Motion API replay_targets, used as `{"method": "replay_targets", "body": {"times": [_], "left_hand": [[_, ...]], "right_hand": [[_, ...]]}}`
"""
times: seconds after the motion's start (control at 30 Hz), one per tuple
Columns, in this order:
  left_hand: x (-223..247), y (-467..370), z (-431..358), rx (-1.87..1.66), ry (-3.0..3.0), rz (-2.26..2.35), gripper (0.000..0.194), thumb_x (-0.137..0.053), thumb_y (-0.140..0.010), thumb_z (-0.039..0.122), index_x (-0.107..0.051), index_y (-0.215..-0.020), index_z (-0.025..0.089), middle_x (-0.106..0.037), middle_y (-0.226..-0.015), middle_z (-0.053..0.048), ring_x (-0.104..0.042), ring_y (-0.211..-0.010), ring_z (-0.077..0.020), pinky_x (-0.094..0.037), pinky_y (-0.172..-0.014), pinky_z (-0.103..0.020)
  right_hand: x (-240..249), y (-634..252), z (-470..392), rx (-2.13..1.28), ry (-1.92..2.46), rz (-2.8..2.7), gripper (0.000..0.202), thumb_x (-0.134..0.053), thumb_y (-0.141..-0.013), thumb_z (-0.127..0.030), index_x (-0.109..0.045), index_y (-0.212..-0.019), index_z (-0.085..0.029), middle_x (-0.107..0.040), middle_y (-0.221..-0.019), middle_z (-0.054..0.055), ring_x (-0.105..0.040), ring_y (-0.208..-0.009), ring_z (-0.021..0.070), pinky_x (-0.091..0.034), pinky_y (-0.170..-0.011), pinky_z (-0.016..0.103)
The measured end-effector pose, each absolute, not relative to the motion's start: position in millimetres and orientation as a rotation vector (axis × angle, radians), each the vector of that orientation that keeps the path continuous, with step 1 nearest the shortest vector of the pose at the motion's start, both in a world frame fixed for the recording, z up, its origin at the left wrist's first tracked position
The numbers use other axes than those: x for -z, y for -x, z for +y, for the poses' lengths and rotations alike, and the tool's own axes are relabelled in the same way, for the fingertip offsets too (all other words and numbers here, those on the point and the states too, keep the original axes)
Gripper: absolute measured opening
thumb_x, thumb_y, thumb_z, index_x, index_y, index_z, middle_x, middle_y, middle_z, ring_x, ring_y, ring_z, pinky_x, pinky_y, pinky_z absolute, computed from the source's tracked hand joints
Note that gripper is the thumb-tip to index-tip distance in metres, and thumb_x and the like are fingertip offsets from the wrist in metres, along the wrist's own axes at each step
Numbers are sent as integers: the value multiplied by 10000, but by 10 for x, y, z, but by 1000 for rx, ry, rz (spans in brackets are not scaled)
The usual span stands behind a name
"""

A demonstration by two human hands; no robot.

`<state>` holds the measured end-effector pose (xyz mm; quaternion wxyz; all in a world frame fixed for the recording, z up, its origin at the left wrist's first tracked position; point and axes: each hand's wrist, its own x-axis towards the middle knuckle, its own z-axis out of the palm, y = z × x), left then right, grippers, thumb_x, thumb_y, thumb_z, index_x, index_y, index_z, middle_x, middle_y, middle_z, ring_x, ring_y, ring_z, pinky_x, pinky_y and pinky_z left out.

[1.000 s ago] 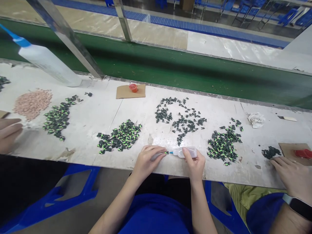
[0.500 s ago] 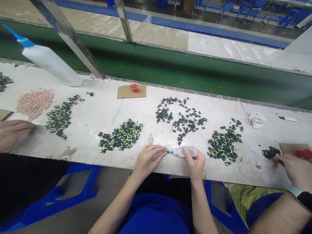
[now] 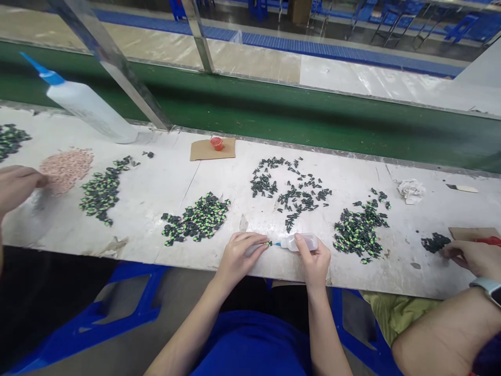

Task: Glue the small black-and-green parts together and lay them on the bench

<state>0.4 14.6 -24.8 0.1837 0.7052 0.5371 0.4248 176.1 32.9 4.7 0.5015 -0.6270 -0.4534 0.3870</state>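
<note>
Left hand over here is pinching a tiny green-and-black piece. Right hand has a squeeze bottle gripped, blue tip super close.

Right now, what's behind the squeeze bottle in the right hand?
Behind the squeeze bottle, small black parts lie scattered on the white table. The right hand covers part of the bottle; whatever the two hide on the tabletop cannot be seen.
</note>
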Motion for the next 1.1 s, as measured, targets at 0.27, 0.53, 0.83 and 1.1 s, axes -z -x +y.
{"method": "replay_targets", "body": {"times": [0.27,0.53,0.83,1.1], "left_hand": [[203,47,143,-1103,-1885,1486,123,-662,-841,285,-715,-931,220,-770,-901,-44,-713,-868,-211,-542,-818,-351],[62,-209,348,-1093,-2038,1574,115,-614,-871,248,-707,-919,200,-738,-902,-58,-657,-877,-219,-532,-790,-360],[94,-542,524,-988,-2108,1608,128,-608,-846,127,-720,-834,188,-670,-818,-69,-553,-847,-235,-500,-732,-358],[-105,-383,117,-1195,-1583,1185,102,-647,-849,237,-748,-859,229,-701,-878,-48,-643,-890,-192,-522,-824,-316]], "right_hand": [[158,-1947,295,-916,1298,-815,301,-716,-705,-422,-684,-806,-140,-694,-733,55,-641,-656,184,-501,-563,288],[121,-2023,382,-730,1340,-933,484,-821,-601,-328,-590,-997,-173,-692,-983,104,-672,-911,226,-541,-853,407],[151,-1941,186,-385,1499,-1130,645,-806,-653,-359,-544,-1207,-158,-648,-1081,129,-625,-884,216,-527,-750,365],[59,-1509,-209,-1071,1302,-781,315,-725,-747,-411,-663,-948,-176,-708,-893,78,-668,-777,183,-556,-638,291]]}}
